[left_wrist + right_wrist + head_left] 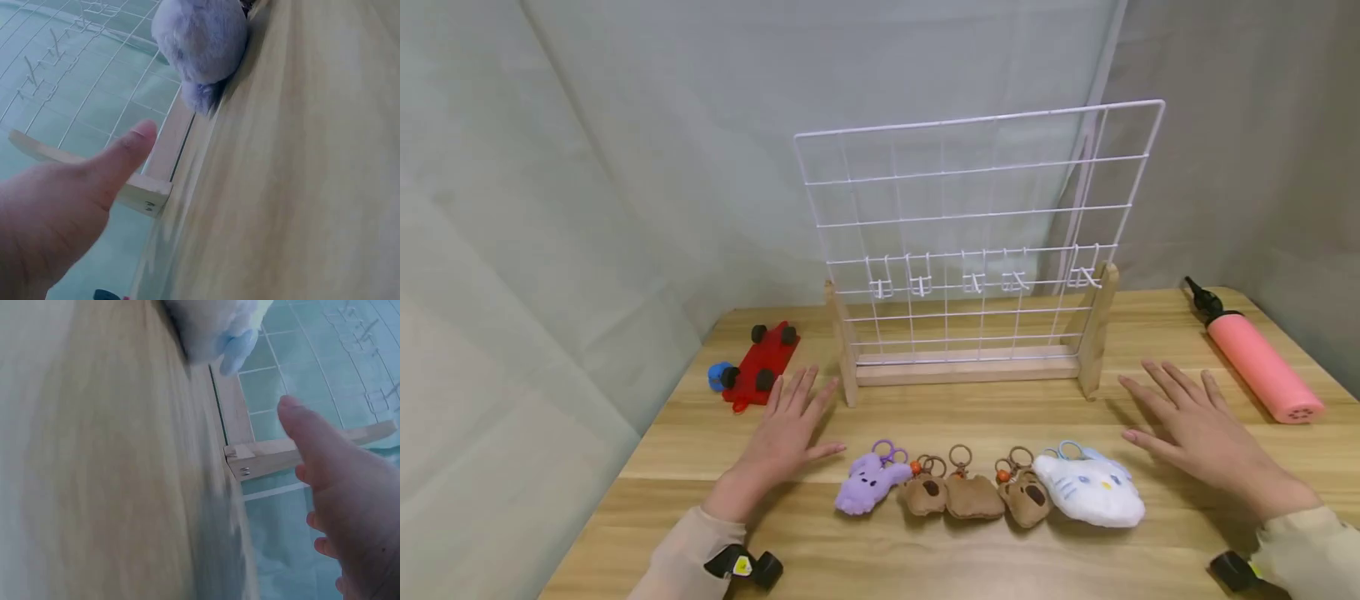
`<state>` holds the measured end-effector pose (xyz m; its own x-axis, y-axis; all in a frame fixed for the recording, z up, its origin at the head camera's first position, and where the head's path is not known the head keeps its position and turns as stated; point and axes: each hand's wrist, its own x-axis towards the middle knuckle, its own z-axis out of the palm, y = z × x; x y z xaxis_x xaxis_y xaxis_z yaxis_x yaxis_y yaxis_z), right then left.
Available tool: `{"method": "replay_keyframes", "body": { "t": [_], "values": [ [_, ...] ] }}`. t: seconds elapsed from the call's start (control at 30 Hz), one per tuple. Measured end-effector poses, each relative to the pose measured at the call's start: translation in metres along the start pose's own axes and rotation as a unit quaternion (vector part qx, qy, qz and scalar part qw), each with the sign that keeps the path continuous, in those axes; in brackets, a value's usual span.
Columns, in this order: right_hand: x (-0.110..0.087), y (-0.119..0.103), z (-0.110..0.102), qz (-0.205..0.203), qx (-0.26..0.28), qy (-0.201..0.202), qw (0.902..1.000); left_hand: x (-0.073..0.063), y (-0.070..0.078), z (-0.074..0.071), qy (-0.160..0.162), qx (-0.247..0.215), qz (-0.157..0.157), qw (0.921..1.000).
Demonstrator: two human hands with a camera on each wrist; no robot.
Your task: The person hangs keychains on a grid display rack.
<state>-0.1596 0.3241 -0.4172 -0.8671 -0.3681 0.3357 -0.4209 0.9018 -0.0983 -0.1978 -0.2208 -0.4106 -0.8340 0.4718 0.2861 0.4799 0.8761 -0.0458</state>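
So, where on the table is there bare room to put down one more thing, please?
Bare: the table on the near side of the plush keychains, between the sleeves; also the strip behind them, up to the wire rack, between left hand and right hand. Crowded: the keychain row itself, and where the left hand lies close to the red toy.

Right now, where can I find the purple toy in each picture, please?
Head: the purple toy is low, about midway across.
Left wrist: the purple toy is at the top, about midway across.
Right wrist: not in it.
Shared landmark: the white wire rack, in all three views.
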Motion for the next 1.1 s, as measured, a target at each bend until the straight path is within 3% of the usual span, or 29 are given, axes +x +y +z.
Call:
{"method": "replay_keyframes", "body": {
  "t": [0.1,0.27,0.57,0.83,0.97,1.1],
  "values": [
    [0.001,-0.002,-0.004,-0.008,0.002,0.008,0.9999,0.002,-0.001,-0.003,0.02,0.007,0.006,0.9998],
    [0.004,-0.007,-0.012,-0.019,0.005,0.023,0.9996,0.006,-0.002,-0.009,0.086,-0.007,0.024,0.996],
    [0.013,-0.021,-0.029,-0.061,0.017,0.06,0.9962,0.015,-0.004,-0.015,0.195,-0.07,0.05,0.977],
    [0.021,-0.04,-0.041,-0.068,0.035,0.05,0.9959,0.023,0.0,-0.013,0.229,-0.109,0.015,0.9673],
    [0.025,-0.047,-0.042,-0.075,0.032,0.051,0.9954,0.027,0.004,-0.011,0.252,-0.146,0.0,0.9565],
    [0.028,-0.052,-0.041,-0.079,0.042,0.044,0.995,0.032,0.009,-0.011,0.257,-0.198,-0.034,0.9454]
  ]
}}
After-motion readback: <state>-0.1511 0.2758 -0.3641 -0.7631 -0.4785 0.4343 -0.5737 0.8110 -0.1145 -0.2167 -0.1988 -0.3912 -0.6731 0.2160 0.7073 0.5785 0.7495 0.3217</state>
